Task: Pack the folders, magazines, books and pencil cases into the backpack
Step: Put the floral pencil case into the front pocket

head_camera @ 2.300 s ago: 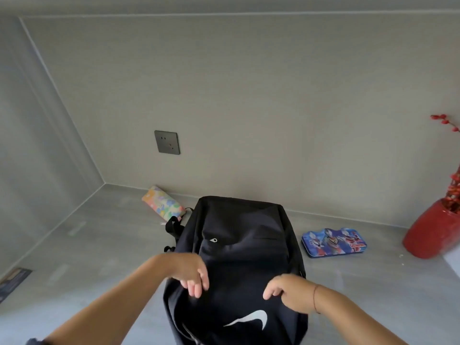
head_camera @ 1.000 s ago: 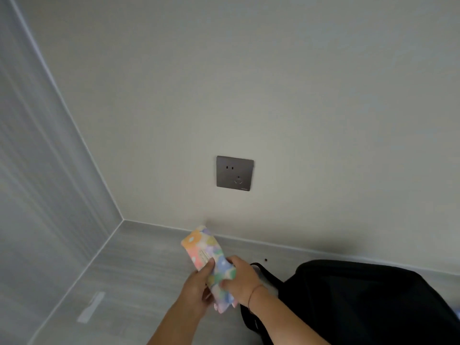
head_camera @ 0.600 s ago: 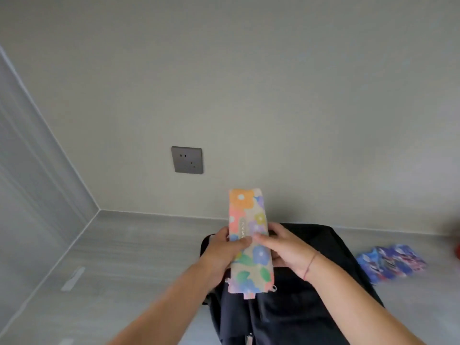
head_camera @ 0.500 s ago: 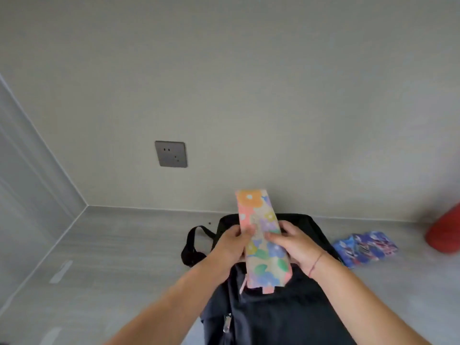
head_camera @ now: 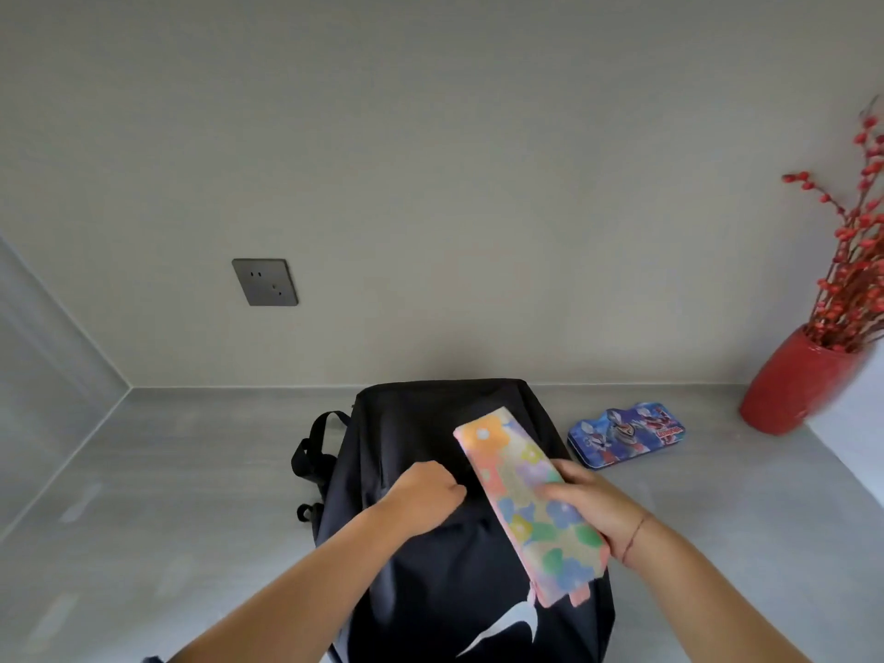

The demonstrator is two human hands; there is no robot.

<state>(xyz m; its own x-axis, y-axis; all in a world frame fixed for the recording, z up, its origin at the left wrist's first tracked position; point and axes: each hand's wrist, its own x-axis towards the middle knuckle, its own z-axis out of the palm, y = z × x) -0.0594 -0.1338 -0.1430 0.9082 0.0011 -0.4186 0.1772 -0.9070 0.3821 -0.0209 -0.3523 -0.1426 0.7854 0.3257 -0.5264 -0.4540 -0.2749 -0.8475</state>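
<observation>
Pale grey walls meet at a corner on my left, and a dark wall socket (head_camera: 265, 282) sits on the back wall above the grey wood-grain surface (head_camera: 158, 500) I am working over. On that surface I see the black backpack (head_camera: 430, 543) standing in the middle, its white swoosh logo near the bottom edge of the view and its black straps (head_camera: 313, 452) hanging out on the left side. My right hand (head_camera: 591, 502) is wrapped around the floral pencil case (head_camera: 528, 500), fingers curled over its near face, and the case hangs tilted across the front of the backpack with its far end pointing up and left. My left hand (head_camera: 423, 495) is balled with the fingers pressed together against the backpack's front fabric; I cannot tell whether it pinches a zipper pull or only cloth. To the right of the backpack, just beside it, a blue cartoon-printed pencil tin (head_camera: 626, 433) lies flat. Further right stands a red vase (head_camera: 789, 390) holding red berry branches (head_camera: 856, 251), close to the back wall.
</observation>
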